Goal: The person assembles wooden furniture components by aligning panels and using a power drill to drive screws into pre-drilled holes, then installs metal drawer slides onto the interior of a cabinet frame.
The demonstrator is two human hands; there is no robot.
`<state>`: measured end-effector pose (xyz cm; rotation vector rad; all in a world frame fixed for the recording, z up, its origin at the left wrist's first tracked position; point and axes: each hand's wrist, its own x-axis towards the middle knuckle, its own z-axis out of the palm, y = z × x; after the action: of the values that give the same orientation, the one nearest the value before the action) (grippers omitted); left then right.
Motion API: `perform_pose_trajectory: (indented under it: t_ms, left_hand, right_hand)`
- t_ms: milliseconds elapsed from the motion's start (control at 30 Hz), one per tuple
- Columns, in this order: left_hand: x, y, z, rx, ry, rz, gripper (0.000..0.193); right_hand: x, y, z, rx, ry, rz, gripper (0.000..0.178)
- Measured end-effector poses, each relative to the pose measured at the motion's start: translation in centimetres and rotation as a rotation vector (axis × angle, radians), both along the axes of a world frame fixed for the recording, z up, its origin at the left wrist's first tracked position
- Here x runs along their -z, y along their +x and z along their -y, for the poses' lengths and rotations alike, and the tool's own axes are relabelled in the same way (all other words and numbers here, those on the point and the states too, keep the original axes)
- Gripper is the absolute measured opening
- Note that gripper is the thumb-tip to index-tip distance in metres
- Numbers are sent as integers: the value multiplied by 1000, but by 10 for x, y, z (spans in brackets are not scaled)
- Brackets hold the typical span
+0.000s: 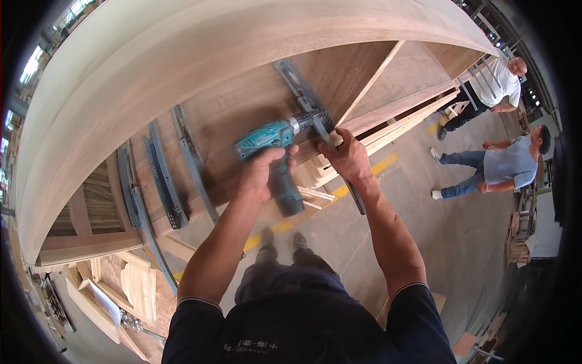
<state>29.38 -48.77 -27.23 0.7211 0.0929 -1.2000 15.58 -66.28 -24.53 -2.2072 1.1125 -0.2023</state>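
Note:
My left hand (pixel 259 173) is wrapped round the grip of a teal and black cordless drill (pixel 267 136). The drill's chuck points right, at the perforated end of a metal drawer slide fixed against a wooden cabinet panel (pixel 227 121). My right hand (pixel 351 159) has its fingers closed on the slide's pulled-out rail (pixel 355 199), just beside the chuck. The drill's tip and any screw there are hidden. Left of the drill, several more grey drawer slides (pixel 195 165) lie along the same panel.
A curved pale wooden edge (pixel 200 45) of the cabinet arches over the work. Wooden frame pieces (pixel 136 285) stand at lower left. Two people are on the right, one in a light blue shirt (pixel 506 161), one in a white shirt (pixel 494 85). A yellow line (pixel 382 164) crosses the floor.

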Motion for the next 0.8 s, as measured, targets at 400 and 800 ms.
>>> perform_pose_trajectory:
  t_ms: [400,800]
  left_hand:
    - [0,3,-3,30,-9,12,44]
    - [-3,2,3,24,-16,31,38]
  right_hand:
    - [8,12,9,-5,-2,68,61]
    - [1,11,17,-1,93,54,61]
